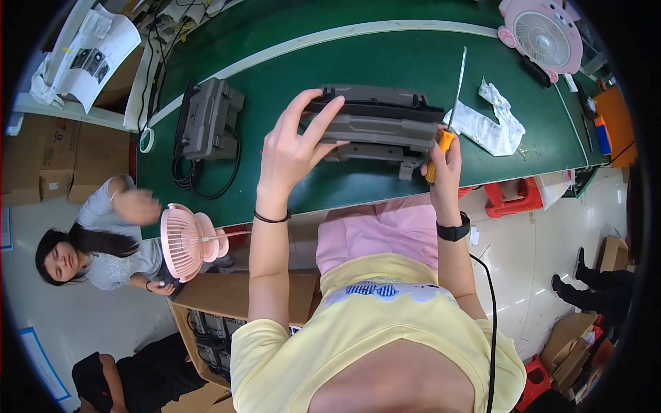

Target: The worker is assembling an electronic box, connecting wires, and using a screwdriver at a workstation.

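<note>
A dark grey plastic case [379,126] with ribbed sides is held over the near part of the green table [289,69]. My left hand [289,144] grips its left end, thumb on the near side and fingers spread over the top. In my right hand [449,168] is a screwdriver [445,142] with a yellow handle, its long shaft pointing up and away. The right fingers are close beside the case's right end; whether they also support it, I cannot tell. Farther left on the table stands a similar grey case [213,120] with a coiled black cable [231,184].
A crumpled white cloth [492,127] lies right of the screwdriver. One pink fan [544,38] stands at the far right, another [184,242] at the table's left edge near a seated co-worker [127,237]. An open carton [258,292] of grey cases stands left of me, a red stool [513,198] right.
</note>
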`<action>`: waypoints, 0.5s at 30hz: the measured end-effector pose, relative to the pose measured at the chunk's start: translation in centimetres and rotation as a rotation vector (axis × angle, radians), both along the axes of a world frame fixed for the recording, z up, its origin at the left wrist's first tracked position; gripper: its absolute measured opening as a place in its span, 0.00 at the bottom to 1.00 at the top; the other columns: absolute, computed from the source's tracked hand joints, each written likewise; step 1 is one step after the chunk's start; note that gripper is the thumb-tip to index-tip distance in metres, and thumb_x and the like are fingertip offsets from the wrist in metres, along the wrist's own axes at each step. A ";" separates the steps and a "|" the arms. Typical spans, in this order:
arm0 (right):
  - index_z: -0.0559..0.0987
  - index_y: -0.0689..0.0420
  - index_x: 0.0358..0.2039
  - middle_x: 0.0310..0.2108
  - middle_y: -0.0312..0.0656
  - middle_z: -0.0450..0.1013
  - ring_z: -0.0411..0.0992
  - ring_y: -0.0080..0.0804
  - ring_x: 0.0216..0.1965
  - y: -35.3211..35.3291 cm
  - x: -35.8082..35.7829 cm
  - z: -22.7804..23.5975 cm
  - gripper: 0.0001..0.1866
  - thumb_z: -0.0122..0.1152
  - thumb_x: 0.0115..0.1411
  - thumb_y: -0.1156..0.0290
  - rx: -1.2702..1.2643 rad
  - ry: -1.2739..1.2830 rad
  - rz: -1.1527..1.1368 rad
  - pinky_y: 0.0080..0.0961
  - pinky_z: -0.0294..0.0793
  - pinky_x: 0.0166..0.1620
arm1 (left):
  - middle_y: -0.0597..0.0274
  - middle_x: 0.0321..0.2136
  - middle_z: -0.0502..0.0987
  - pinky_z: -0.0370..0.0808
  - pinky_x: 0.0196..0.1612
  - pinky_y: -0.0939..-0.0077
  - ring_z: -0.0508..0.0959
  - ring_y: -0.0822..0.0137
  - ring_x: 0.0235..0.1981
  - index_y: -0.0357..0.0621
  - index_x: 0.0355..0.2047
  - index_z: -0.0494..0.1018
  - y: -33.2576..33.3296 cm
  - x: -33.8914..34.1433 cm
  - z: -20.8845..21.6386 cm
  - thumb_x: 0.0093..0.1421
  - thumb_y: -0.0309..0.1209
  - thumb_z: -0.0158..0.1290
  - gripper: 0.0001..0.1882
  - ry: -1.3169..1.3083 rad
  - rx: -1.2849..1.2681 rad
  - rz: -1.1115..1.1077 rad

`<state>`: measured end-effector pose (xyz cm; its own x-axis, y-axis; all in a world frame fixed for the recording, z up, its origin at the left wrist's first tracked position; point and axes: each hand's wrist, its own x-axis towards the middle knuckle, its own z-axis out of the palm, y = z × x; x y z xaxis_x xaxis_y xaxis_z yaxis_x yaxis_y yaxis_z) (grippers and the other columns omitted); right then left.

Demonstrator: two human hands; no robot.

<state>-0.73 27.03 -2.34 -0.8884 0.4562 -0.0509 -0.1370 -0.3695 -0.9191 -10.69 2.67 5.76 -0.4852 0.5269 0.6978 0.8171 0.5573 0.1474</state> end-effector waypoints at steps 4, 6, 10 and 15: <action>0.64 0.56 0.56 0.60 0.41 0.69 0.67 0.13 0.32 0.3 -1.0 0.1 0.25 0.63 0.62 0.68 0.249 -0.071 0.005 0.08 0.69 0.24 | 0.57 0.43 0.78 0.81 0.39 0.69 0.81 0.58 0.40 0.50 0.50 0.79 0.8 -1.6 2.1 0.42 0.40 0.73 0.32 0.060 0.197 0.035; 0.64 0.56 0.54 0.62 0.41 0.68 0.66 0.11 0.31 0.6 -1.2 0.2 0.24 0.63 0.61 0.70 0.321 -0.012 0.064 0.07 0.68 0.24 | 0.53 0.51 0.75 0.80 0.43 0.63 0.80 0.51 0.45 0.47 0.53 0.76 2.2 -1.7 2.8 0.52 0.35 0.68 0.27 -0.225 0.414 0.266; 0.64 0.56 0.52 0.64 0.43 0.67 0.65 0.09 0.29 0.4 -1.5 0.9 0.22 0.62 0.61 0.72 0.300 -0.005 0.058 0.05 0.66 0.22 | 0.53 0.53 0.75 0.73 0.56 0.57 0.75 0.49 0.54 0.46 0.54 0.74 3.2 -1.4 2.0 0.53 0.38 0.66 0.28 -0.084 0.251 -0.010; 0.65 0.55 0.53 0.64 0.44 0.66 0.66 0.09 0.28 1.0 -1.9 0.0 0.22 0.62 0.60 0.73 0.276 0.034 0.112 0.05 0.64 0.21 | 0.60 0.44 0.81 0.68 0.59 0.59 0.79 0.58 0.47 0.50 0.53 0.75 4.5 2.4 -1.2 0.51 0.48 0.66 0.31 -0.316 -0.109 -0.164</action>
